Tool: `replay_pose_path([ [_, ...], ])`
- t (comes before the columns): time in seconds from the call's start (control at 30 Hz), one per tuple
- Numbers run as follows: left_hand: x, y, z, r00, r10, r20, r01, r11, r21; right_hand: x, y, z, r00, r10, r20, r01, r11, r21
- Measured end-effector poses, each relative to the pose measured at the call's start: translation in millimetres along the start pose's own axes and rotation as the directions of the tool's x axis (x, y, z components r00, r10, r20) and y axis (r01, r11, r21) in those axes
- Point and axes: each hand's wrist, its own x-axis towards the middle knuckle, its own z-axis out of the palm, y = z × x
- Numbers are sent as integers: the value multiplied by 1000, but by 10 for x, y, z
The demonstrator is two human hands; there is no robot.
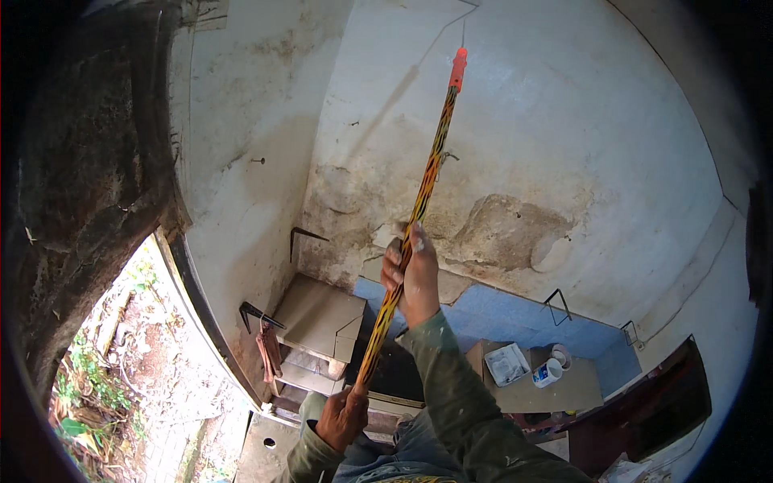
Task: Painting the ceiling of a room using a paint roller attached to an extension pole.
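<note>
I hold a long pole [427, 181] with an orange-and-black striped pattern and a plain orange tip, slanting up toward the stained white wall [564, 121]. My right hand [412, 274] grips the pole midway, fingers closed around it. My left hand [342, 417] is closed on the pole's lower end, near my body. The orange tip reaches high on the wall next to a thin cord. Both sleeves are olive green.
A doorway [121, 378] at the left opens onto ground with plants. Below are a cardboard box [322, 318], a low table [547, 390] with a white tub and small paint containers [547, 372], a blue wall band, and metal brackets.
</note>
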Motion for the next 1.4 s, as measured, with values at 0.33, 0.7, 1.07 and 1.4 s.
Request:
replay_pose_path([
  [0.33,460,778,83,986,122,116,-106,985,-135,607,-716,335,986,-154,61,158,985,-70],
  [0.7,-22,-641,-246,959,277,63,-274,841,467,-71,294,-51,993,89,-78,-92,995,-42],
  [1.07,-903,-1548,-186,969,127,-214,-40,928,371,-1080,1365,-656,965,242,-104,-244,970,-7],
  [1.4,-1582,-2003,-223,949,108,-296,11,927,375,-1708,1754,-670,926,371,-65,-362,924,121],
])
